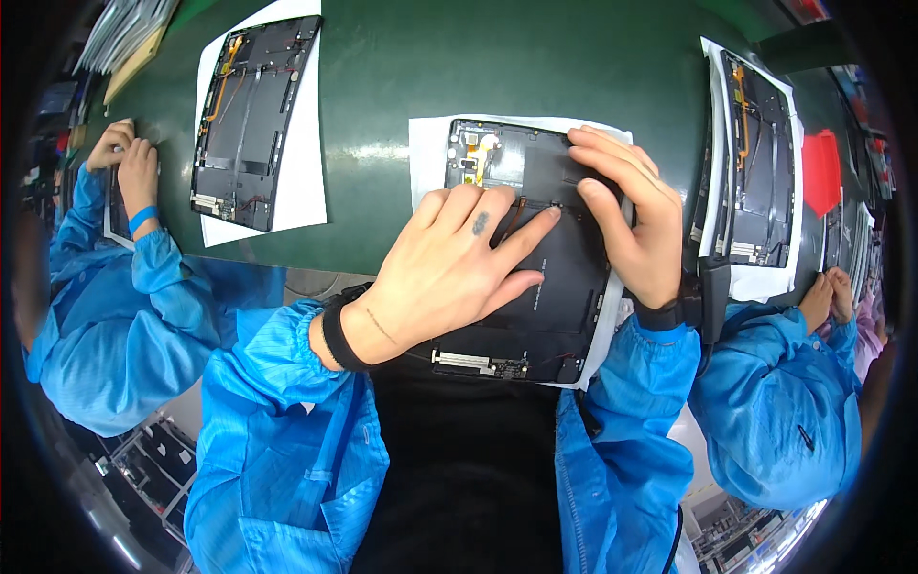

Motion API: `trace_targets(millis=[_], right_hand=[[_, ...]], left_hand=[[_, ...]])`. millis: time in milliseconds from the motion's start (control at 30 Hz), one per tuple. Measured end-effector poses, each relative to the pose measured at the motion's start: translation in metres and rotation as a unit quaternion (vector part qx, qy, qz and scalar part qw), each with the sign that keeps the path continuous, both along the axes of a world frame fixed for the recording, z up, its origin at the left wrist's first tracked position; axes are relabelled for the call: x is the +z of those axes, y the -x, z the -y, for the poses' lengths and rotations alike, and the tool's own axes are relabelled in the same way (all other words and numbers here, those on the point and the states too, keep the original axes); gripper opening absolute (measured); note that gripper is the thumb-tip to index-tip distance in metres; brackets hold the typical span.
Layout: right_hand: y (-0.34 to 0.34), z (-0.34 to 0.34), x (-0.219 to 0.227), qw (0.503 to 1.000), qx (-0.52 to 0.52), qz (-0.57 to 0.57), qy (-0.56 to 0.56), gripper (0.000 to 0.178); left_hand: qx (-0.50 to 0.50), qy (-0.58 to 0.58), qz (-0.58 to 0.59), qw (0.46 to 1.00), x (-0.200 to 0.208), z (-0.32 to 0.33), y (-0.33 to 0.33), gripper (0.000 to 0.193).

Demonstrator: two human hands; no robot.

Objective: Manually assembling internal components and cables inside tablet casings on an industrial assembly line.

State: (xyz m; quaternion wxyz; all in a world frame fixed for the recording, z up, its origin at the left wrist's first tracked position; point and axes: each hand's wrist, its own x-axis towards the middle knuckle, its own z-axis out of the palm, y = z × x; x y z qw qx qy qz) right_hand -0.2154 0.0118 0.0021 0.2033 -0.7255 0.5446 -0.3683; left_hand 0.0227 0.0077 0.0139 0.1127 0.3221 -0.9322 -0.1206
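In front of me an opened black tablet housing [564,330] lies on a white sheet, its inside facing up, with thin cables and an orange flex strip at its upper left. My left hand [449,253] reaches across it; the index fingertip touches the middle near a dark cable, thumb held apart, other fingers bent. At the upper right edge rests my right hand [631,210], fingers stretched over the corner and thumb apart from them. Neither hand visibly grips an object. The left hand hides the housing's left middle part.
Another opened tablet housing [244,124] lies on white paper at the left, and more [760,163] lie stacked at the right beside a red piece [821,172]. Co-workers in blue sit on both sides, one person's hands [129,163] at the green table's [373,67] left. Folders [124,33] stand far left.
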Motion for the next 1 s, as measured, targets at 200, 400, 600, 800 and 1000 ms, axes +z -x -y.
trace_targets(millis=[200,400,600,800,1000], right_hand=[[0.000,-0.002,0.002,0.997,-0.006,0.069,-0.017,0.028],[-0.004,-0.001,-0.002,1.000,0.025,-0.009,0.009,0.056],[-0.010,-0.001,-0.003,0.999,-0.008,-0.047,0.012,0.048],[-0.007,0.000,-0.010,0.994,-0.021,-0.080,0.069,0.034],[0.005,-0.031,0.008,0.987,-0.080,0.110,0.086,0.022]], left_hand=[[0.016,-0.001,0.004,1.000,0.000,0.001,0.000,0.064],[0.020,-0.016,-0.078,0.997,-0.002,0.005,-0.009,0.060],[0.129,-0.322,-0.122,0.930,0.021,-0.041,-0.096,0.022],[0.237,-0.407,-0.282,0.836,-0.051,-0.072,-0.096,0.038],[0.210,-0.673,-0.335,0.625,-0.058,-0.074,-0.071,0.031]])
